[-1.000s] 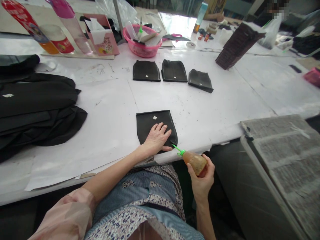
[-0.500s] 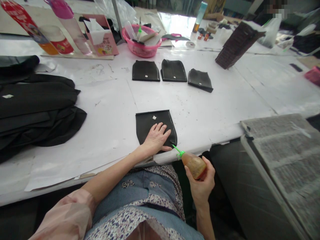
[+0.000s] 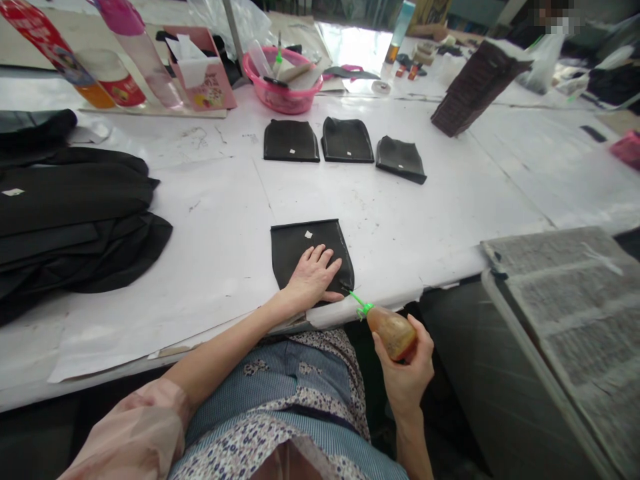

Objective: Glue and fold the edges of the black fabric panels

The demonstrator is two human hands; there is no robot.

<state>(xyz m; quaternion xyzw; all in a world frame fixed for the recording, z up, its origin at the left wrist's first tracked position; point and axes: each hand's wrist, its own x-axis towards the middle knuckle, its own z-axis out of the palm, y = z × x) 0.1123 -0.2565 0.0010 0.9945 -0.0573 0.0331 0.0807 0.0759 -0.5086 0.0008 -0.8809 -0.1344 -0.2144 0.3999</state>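
Black fabric panel (image 3: 287, 250) flat at near edge of surface (image 3: 215, 213), under left hand (image 3: 311, 277), fingers spread. Right hand (image 3: 409, 370) wrapped round amber squeeze bottle (image 3: 391, 330), green nozzle (image 3: 359, 299) at panel's near right corner. Panel likely light, limp: press flat. Bottle likely pliant: hold by base.

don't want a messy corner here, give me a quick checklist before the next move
1. Left hand flat on the black piece, pressing it to the table: ok.
2. Right hand gripping the squeeze bottle: ok.
3. Green nozzle pointed at the piece's near right corner: ok.
4. Left thumb well clear of the nozzle tip: not ok, they look very close.
5. Liquid coming out of the tip: cannot tell, too small to see.
6. Three other black pieces apart from this one: ok, they lie farther back.
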